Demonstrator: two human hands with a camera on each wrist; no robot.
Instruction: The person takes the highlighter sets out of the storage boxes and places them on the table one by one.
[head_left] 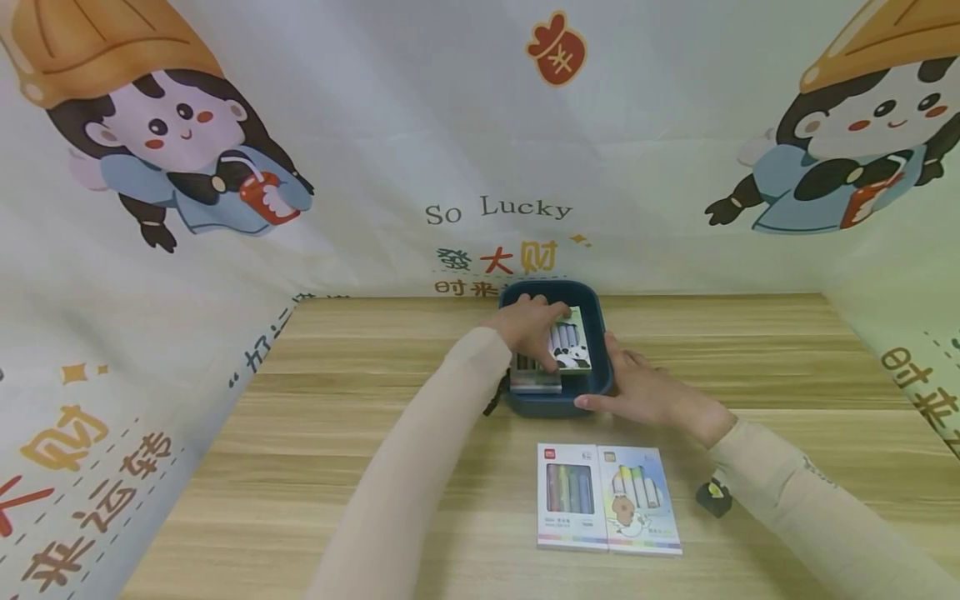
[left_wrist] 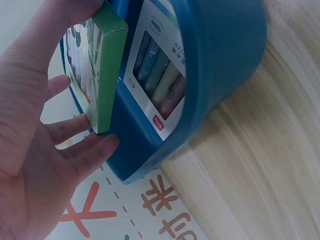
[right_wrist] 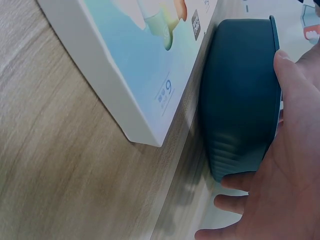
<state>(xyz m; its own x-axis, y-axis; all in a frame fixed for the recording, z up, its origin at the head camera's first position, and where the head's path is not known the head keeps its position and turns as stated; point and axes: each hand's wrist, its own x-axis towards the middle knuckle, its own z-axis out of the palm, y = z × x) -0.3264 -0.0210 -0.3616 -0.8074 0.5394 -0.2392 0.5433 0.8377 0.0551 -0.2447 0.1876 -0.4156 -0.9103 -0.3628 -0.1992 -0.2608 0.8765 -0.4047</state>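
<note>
My left hand (head_left: pixel 531 327) reaches into a dark blue plastic bin (head_left: pixel 551 407) and pinches a green marker box (head_left: pixel 573 358) with a panda print between thumb and fingers. In the left wrist view that box (left_wrist: pixel 111 70) stands tilted beside a white marker box (left_wrist: pixel 134 75) with a window, which lies inside the bin. My right hand (head_left: pixel 648 392) touches the bin's right side, fingers spread along the wall. From the right wrist view, the thumb of the right hand (right_wrist: pixel 295 150) lies at the rim of the bin (right_wrist: pixel 240 95).
Two marker boxes lie side by side in front of the bin: a white one with a window (head_left: pixel 572 525) and a pale blue one with a cartoon print (head_left: pixel 637 529). Behind the wooden table (head_left: pixel 337 375) hangs a printed cloth (head_left: pixel 375 150), close to the bin's far end.
</note>
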